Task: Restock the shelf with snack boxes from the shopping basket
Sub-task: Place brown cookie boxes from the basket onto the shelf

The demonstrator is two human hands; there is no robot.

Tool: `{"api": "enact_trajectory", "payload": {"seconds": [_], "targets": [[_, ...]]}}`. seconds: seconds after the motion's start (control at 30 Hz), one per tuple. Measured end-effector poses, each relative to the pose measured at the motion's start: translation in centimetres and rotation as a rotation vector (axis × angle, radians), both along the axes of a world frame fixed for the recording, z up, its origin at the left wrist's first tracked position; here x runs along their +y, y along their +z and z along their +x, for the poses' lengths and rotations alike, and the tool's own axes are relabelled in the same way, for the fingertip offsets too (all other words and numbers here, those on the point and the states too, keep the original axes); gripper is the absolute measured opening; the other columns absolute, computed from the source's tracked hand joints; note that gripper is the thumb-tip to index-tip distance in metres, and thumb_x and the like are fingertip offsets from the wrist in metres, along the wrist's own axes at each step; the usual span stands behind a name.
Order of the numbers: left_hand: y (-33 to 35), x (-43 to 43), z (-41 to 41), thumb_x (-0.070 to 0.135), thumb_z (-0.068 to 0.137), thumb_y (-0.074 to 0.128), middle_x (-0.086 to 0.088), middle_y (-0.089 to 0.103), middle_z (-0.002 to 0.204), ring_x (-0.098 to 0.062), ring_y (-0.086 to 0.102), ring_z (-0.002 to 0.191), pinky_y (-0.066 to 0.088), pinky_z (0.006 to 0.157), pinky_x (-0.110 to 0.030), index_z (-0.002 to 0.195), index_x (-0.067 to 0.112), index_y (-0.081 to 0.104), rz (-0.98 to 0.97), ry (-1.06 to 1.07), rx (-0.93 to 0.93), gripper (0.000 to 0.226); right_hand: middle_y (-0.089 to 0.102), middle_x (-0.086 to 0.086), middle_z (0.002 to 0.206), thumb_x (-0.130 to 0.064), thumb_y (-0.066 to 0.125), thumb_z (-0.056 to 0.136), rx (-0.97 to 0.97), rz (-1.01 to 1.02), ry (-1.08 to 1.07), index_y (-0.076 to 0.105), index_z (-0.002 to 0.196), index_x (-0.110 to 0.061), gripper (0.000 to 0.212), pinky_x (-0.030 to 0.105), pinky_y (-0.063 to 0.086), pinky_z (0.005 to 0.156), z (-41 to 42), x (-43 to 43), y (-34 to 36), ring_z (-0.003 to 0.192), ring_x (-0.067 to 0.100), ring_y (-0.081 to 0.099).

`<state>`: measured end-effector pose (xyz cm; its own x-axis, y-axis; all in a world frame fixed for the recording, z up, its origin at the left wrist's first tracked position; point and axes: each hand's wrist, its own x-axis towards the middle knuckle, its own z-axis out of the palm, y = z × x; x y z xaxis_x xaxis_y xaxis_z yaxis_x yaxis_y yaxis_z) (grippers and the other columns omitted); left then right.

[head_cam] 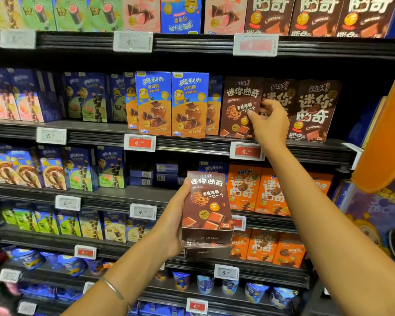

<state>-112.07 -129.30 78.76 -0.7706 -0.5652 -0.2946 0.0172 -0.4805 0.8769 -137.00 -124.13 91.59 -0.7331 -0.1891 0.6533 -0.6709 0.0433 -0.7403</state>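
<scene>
Standing upright at the front of its shelf [192,142], the shelf box [238,108], brown with a cookie picture, serves as the reference for all positions below.

Right hand [270,126]: at the shelf box's right edge. The thumb is pressed on the front face and the fingers are curled round the edge behind it. The hand is mostly closed in a pinch on the box.

Held box [205,201]: same brown design, below the shelf box and slightly left, in front of the lower shelves. It is upright, with its top leaning a little left.

Left hand [171,224]: wrapped round the held box's left side, thumb lying along the left edge. The fingers are hidden behind the box.

Second box [208,250]: lies against the back of the held box, and only its bottom end shows beneath. How the hidden fingers bear on it cannot be told.

Blue boxes [171,103]: just left of the shelf box, same row, upright.

Brown boxes [315,110]: just right of the shelf box, the nearest partly covered by the right hand.

Red tag [246,151]: directly below the shelf box, on the shelf rail.

Orange boxes [255,190]: one level below the shelf box, just right of the held box.

Bracelet [114,290]: on the left wrist, well below and left of the shelf box.

Cups [205,283]: in a row on a shelf well below the shelf box.
</scene>
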Motion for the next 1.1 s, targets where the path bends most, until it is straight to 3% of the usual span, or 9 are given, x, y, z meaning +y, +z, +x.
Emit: {"api": "enact_trajectory", "payload": {"seconds": [0.17,0.23,0.33,0.5,0.6,0.73,0.8,0.93,1.1], "targets": [[-0.1,0.1,-0.2,0.077,0.085,0.061,-0.013,0.081,0.109,-0.032,0.08,0.094,0.064,0.071,-0.041,0.108,0.02,0.081,-0.018,0.026,0.026,0.065,0.066,0.0,0.1,-0.034,0.073,0.089,-0.017,-0.186,0.097,0.062,0.119,-0.017,0.036,0.015,0.054,0.078,3.3,3.4,-1.5,0.084,-0.004,0.062],[-0.1,0.1,-0.4,0.075,0.087,0.06,-0.012,0.081,0.106,-0.029,0.081,0.088,0.064,0.059,-0.036,0.101,0.02,0.083,-0.025,0.04,0.066,0.061,0.066,-0.003,0.086,-0.031,0.073,0.09,-0.05,-0.144,0.228,0.065,0.11,-0.02,0.024,0.025,0.057,0.076,5.6,4.9,-3.4,0.079,0.005,0.065],[0.2,0.3,-0.6,0.072,0.092,0.056,-0.011,0.082,0.104,-0.027,0.081,0.084,0.062,0.055,-0.033,0.1,0.02,0.086,-0.055,0.048,0.109,0.06,0.069,0.003,0.096,-0.034,0.072,0.092,-0.166,0.086,0.394,0.067,0.107,-0.026,0.018,0.04,0.057,0.079,8.5,6.4,-7.0,0.093,0.024,0.069],[0.7,0.3,-0.8,0.067,0.095,0.052,-0.013,0.08,0.114,-0.03,0.079,0.098,0.066,0.072,-0.038,0.124,0.016,0.072,-0.23,0.106,0.181,0.062,0.066,-0.005,0.112,-0.05,0.072,0.086,-0.405,0.341,0.59,0.06,0.123,-0.031,0.043,0.035,0.06,0.086,11.2,8.0,-10.9,0.1,0.009,0.07],[0.9,0.5,-1.0,0.072,0.09,0.061,-0.013,0.076,0.126,-0.033,0.075,0.112,0.061,0.097,-0.052,0.14,0.013,0.06,-0.319,0.164,0.202,0.077,0.07,-0.001,0.113,-0.042,0.073,0.088,-0.442,0.34,0.646,0.067,0.119,-0.028,0.035,0.033,0.062,0.082,11.5,8.5,-11.1,0.093,0.009,0.073],[0.5,0.6,-1.6,0.076,0.088,0.059,0.006,0.08,0.107,-0.018,0.079,0.098,0.064,0.073,-0.031,0.137,0.016,0.054,-0.466,0.193,0.218,0.077,0.075,-0.001,0.106,-0.029,0.074,0.091,-0.526,0.291,0.694,0.069,0.115,-0.024,0.025,0.027,0.06,0.063,11.3,9.4,-10.9,0.087,0.019,0.077],[0.6,0.8,-1.8,0.082,0.088,0.051,0.012,0.079,0.106,-0.013,0.079,0.097,0.064,0.073,-0.029,0.138,0.021,0.053,-0.486,0.206,0.198,0.079,0.077,-0.001,0.103,-0.025,0.075,0.09,-0.551,0.264,0.694,0.07,0.113,-0.023,0.024,0.023,0.058,0.064,11.1,9.7,-10.9,0.089,0.017,0.076],[0.8,1.2,-2.3,0.074,0.095,0.041,-0.01,0.072,0.129,-0.029,0.074,0.114,0.059,0.098,-0.056,0.14,0.018,0.058,-0.428,0.239,0.18,0.074,0.077,0.001,0.103,-0.017,0.076,0.089,-0.575,0.227,0.695,0.067,0.115,-0.022,0.029,0.017,0.057,0.064,10.6,10.3,-10.3,0.088,0.012,0.076],[0.9,1.5,-3.2,0.057,0.108,0.04,-0.016,0.071,0.127,-0.033,0.072,0.114,0.058,0.098,-0.058,0.132,0.01,0.062,-0.506,0.281,0.105,0.057,0.071,0.005,0.113,-0.017,0.077,0.087,-0.488,0.262,0.643,0.066,0.12,-0.019,0.035,0.018,0.057,0.066,9.7,11.6,-8.7,0.091,0.009,0.074]]}}
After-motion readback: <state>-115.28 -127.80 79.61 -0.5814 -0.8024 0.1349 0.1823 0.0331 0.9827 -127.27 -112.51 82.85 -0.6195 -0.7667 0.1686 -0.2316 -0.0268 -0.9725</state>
